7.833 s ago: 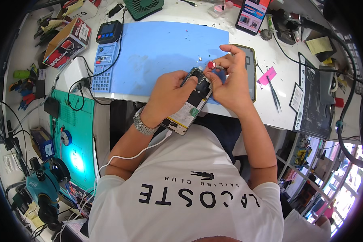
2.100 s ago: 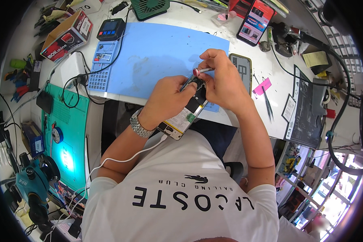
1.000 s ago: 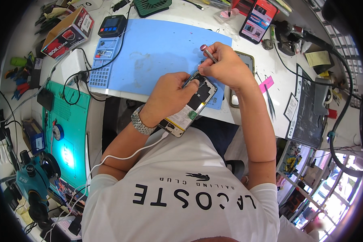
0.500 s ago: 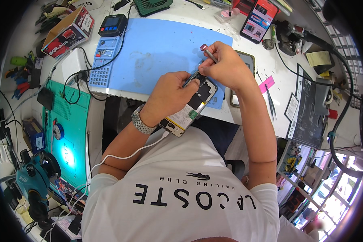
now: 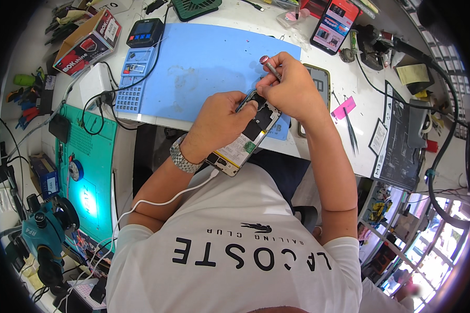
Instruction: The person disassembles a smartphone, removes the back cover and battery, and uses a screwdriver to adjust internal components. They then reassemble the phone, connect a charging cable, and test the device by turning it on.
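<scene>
An opened smartphone point(image 5: 240, 152) with its back off is tilted above the near edge of the bench, its battery and inner boards bare. My left hand point(image 5: 219, 121) is closed round its left side, the thumb lying across the upper part. A white cable point(image 5: 177, 194) is plugged into the phone's lower end. In my right hand point(image 5: 292, 88) a small screwdriver point(image 5: 271, 69) with a red cap is pinched between the fingers. Those fingertips meet the phone's top end, and they hide the screwdriver's tip.
Beneath the hands lies a blue work mat point(image 5: 203, 62). To the right are another phone-shaped item point(image 5: 318, 78), a pink card point(image 5: 343, 108) and tweezers point(image 5: 353, 136). A lit phone point(image 5: 334, 26) stands at the back. A microscope point(image 5: 44, 224) rises over a green mat point(image 5: 96, 141) at left.
My right hand and forearm have shifted very slightly left, baring more of the pink card. Both grips look the same.
</scene>
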`<state>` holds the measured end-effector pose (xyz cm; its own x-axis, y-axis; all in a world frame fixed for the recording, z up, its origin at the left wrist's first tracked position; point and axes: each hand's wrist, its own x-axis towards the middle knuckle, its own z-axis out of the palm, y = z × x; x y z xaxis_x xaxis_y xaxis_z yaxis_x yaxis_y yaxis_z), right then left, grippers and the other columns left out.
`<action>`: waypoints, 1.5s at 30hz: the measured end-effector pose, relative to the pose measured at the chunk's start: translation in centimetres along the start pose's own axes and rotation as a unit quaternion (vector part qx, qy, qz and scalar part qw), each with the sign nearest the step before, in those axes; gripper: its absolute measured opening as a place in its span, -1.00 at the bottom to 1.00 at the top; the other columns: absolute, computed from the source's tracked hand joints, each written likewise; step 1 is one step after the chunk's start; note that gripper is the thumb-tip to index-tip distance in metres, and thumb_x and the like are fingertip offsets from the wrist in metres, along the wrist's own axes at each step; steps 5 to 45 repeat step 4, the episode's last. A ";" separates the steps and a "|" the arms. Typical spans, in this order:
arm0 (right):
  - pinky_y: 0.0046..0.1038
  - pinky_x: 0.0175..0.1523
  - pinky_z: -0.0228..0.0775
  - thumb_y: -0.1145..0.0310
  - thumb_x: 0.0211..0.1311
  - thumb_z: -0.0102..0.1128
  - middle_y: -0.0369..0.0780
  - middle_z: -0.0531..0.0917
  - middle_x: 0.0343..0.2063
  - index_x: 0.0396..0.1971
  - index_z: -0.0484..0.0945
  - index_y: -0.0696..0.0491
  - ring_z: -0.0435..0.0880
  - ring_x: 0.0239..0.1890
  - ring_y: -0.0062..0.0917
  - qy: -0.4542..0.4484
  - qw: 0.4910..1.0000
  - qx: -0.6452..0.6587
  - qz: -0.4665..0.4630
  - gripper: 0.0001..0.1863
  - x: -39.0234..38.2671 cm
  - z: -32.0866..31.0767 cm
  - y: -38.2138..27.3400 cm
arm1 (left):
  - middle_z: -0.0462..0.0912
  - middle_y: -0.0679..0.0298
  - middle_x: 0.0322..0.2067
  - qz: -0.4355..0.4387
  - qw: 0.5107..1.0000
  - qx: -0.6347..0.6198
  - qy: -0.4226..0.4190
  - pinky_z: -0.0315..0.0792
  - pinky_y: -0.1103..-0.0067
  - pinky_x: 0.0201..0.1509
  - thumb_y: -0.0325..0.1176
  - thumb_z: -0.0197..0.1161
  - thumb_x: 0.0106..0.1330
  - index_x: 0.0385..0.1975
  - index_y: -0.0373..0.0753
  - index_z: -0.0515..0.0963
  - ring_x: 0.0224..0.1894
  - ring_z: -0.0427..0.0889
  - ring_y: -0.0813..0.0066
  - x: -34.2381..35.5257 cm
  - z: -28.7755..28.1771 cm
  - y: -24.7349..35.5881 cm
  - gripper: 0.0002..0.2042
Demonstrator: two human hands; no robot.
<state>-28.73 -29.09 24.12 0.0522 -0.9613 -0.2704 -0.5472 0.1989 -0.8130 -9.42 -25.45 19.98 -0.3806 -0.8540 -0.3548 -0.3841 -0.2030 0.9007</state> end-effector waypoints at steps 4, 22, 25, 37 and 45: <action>-0.47 -0.07 0.61 0.56 0.18 0.44 -0.11 0.81 -0.33 0.04 0.53 0.21 0.78 -0.28 -0.54 -0.007 0.998 0.063 0.028 -0.57 -0.4 0.0 0.4 | 0.77 0.30 -0.41 -0.001 1.000 0.025 -0.003 0.47 0.64 -0.36 -0.28 0.30 0.56 -0.04 -0.45 0.70 -0.41 0.57 0.77 -0.1 -0.2 0.2 -0.71; -0.47 -0.07 0.61 0.56 0.18 0.44 -0.11 0.81 -0.33 0.04 0.53 0.21 0.78 -0.28 -0.54 -0.007 0.998 0.063 0.028 -0.57 -0.4 0.0 0.4 | 0.77 0.30 -0.41 -0.001 1.000 0.025 -0.003 0.47 0.64 -0.36 -0.28 0.30 0.56 -0.04 -0.45 0.70 -0.41 0.57 0.77 -0.1 -0.2 0.2 -0.71; -0.47 -0.07 0.61 0.56 0.18 0.44 -0.11 0.81 -0.33 0.04 0.53 0.21 0.78 -0.28 -0.54 -0.007 0.998 0.063 0.028 -0.57 -0.4 0.0 0.4 | 0.77 0.30 -0.41 -0.001 1.000 0.025 -0.003 0.47 0.64 -0.36 -0.28 0.30 0.56 -0.04 -0.45 0.70 -0.41 0.57 0.77 -0.1 -0.2 0.2 -0.71; -0.47 -0.07 0.61 0.56 0.18 0.44 -0.11 0.81 -0.33 0.04 0.53 0.21 0.78 -0.28 -0.54 -0.007 0.998 0.063 0.028 -0.57 -0.4 0.0 0.4 | 0.77 0.30 -0.41 -0.001 1.000 0.025 -0.003 0.47 0.64 -0.36 -0.28 0.30 0.56 -0.04 -0.45 0.70 -0.41 0.57 0.77 -0.1 -0.2 0.2 -0.71; -0.47 -0.07 0.61 0.56 0.18 0.44 -0.11 0.81 -0.33 0.04 0.53 0.21 0.78 -0.28 -0.54 -0.007 0.998 0.063 0.028 -0.57 -0.4 0.0 0.4 | 0.77 0.30 -0.41 -0.001 1.000 0.025 -0.003 0.47 0.64 -0.36 -0.28 0.30 0.56 -0.04 -0.45 0.70 -0.41 0.57 0.77 -0.1 -0.2 0.2 -0.71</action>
